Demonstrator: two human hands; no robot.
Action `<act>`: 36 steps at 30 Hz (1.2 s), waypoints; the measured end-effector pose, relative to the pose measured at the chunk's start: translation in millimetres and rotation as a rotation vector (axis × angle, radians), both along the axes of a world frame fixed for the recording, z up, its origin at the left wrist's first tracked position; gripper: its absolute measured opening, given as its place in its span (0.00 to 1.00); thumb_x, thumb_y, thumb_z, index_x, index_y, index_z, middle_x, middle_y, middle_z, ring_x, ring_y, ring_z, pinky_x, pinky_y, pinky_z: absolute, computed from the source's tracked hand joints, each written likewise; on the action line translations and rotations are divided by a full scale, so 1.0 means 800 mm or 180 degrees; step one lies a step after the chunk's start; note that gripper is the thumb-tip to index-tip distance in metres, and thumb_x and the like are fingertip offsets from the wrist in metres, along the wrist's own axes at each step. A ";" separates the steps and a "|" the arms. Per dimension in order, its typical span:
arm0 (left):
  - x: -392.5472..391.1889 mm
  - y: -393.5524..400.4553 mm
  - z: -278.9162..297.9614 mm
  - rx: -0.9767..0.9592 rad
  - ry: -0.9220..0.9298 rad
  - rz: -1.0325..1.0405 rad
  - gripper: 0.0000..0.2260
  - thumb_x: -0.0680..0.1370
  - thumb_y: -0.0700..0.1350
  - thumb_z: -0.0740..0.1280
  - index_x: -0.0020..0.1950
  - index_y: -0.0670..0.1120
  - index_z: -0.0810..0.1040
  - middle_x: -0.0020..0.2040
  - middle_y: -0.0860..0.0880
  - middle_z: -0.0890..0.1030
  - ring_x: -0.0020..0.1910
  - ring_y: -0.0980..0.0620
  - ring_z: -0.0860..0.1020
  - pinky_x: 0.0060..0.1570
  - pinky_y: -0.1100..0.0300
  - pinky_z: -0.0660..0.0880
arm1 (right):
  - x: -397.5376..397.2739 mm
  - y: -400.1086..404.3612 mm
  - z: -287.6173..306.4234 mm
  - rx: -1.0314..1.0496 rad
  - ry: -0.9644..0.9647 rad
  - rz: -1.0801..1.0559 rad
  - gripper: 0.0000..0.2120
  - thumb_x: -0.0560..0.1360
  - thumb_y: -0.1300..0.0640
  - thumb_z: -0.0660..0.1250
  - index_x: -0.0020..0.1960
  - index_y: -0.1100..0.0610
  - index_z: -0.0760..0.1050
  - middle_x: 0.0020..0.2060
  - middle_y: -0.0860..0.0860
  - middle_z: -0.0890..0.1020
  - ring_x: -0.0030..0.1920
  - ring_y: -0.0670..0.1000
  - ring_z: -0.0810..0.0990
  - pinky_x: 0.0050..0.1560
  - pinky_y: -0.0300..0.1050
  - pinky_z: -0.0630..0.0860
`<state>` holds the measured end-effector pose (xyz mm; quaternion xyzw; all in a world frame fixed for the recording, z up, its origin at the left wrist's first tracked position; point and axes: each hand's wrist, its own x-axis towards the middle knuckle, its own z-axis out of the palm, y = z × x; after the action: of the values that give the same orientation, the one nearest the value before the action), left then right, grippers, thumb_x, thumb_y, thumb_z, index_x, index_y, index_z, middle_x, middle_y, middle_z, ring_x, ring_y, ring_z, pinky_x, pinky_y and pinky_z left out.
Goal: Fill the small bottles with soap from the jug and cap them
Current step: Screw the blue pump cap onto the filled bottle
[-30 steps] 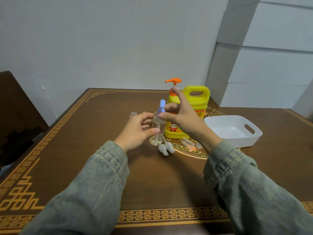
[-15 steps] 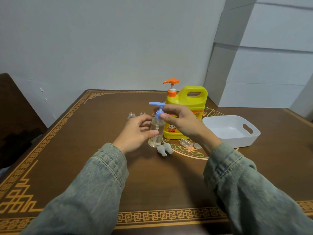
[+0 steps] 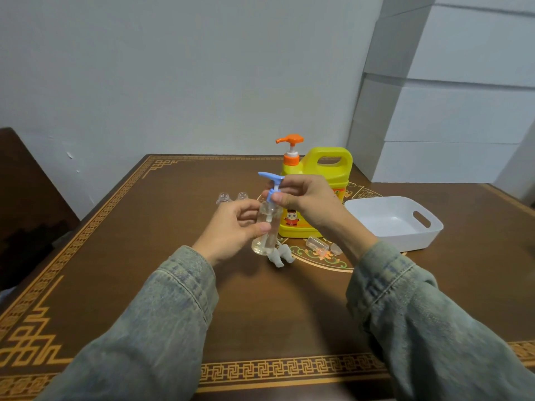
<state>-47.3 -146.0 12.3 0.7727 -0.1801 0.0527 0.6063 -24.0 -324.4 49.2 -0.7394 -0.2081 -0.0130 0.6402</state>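
Capping step, looks like. Left hand [image 3: 234,227] is wrapped around the clear small bottle [image 3: 265,230], which stands on the table [image 3: 150,233] with pale soap inside. Right hand [image 3: 304,198] pinches the collar of the blue pump cap [image 3: 272,183] on its neck. Yellow jug [image 3: 318,180] sits right behind, at 12 o'clock. Two open bottles [image 3: 231,197] wait at 10 o'clock, white tray [image 3: 405,227] around 3. Next it probably needs twisting snug with the bottle held upright.
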 end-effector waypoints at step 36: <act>0.004 -0.011 0.012 0.0160 -0.0080 -0.0056 0.12 0.71 0.32 0.72 0.53 0.41 0.80 0.45 0.53 0.83 0.44 0.63 0.82 0.45 0.71 0.75 | -0.012 0.016 -0.004 0.0364 -0.0253 -0.0498 0.09 0.74 0.69 0.70 0.50 0.58 0.79 0.46 0.53 0.86 0.49 0.46 0.86 0.47 0.39 0.81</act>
<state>-44.1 -155.2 21.8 0.7854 -0.1958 0.0526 0.5848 -34.0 -311.9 46.0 -0.7145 -0.1738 -0.1041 0.6696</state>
